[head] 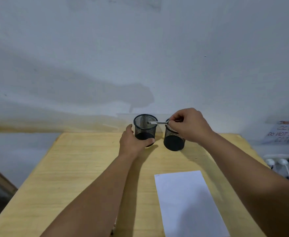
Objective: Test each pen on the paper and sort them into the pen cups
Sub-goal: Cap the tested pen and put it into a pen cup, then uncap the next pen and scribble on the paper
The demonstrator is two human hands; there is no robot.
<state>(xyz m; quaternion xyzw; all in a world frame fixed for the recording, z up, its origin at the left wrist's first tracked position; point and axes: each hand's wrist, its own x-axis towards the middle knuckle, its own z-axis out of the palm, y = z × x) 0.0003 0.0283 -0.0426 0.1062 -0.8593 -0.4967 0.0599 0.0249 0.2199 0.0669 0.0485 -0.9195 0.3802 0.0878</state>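
Two black mesh pen cups stand at the far edge of the wooden table (82, 168). My left hand (133, 142) wraps around the base of the left cup (145, 127). My right hand (190, 125) is over the right cup (173, 141) and pinches a silver pen (157, 123). The pen lies nearly level, its tip pointing left over the left cup's mouth. A white sheet of paper (188, 202) lies on the table near me, to the right, with a faint mark at its top left corner.
A pale wall rises right behind the cups. At the right, off the table, a handwritten sign (283, 132) leans and a white power strip (278, 161) with plugs sits below it. Small objects peek out by my left forearm at the table's near edge.
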